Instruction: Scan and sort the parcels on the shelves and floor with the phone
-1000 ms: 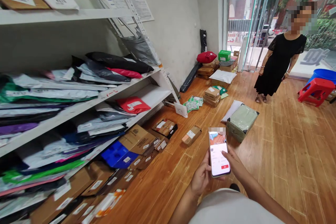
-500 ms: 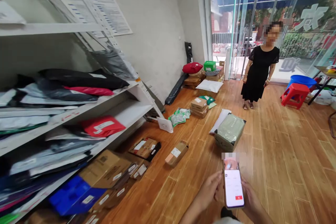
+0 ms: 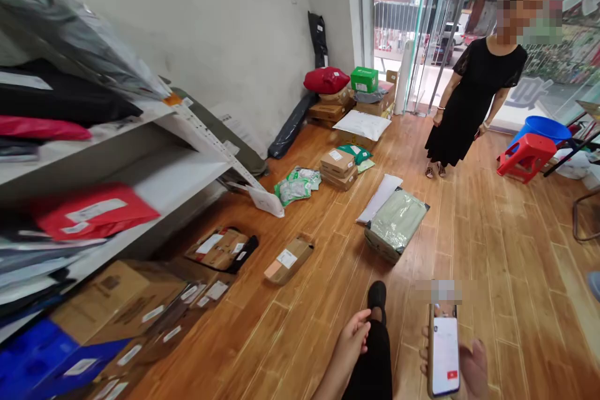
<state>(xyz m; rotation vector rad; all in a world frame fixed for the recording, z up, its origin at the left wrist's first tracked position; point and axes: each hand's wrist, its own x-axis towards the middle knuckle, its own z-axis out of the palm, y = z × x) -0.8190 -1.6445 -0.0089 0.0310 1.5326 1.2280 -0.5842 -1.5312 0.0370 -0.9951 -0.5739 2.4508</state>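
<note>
My right hand [image 3: 472, 364] is closed around a smartphone [image 3: 445, 350] at the lower right, with fingertips along its left edge and the thumb at its right. The phone's lit screen is mostly white with a small red button near the bottom. My left hand [image 3: 352, 336] is apart from the phone, in front of my dark-trousered leg; it holds nothing, and its fingers are loosely bent. Ahead of my shoe lies a large parcel [image 3: 397, 222] in greenish wrapping, beside a flat white package [image 3: 380, 198]. To the left, a labelled cardboard box [image 3: 288, 260] rests on the floor.
A shelving rack [image 3: 187, 169] with bagged parcels stands on the left, boxes below it. Stacked parcels [image 3: 347, 100] line the wall. A person in a black dress [image 3: 478, 94] stands near the glass doors, left of a red stool [image 3: 527, 156] and a blue tub [image 3: 544, 129].
My left hand has let go of the phone and moved left. The phone has shifted right in my right hand. My leg and shoe have come into view, and the person appears nearer.
</note>
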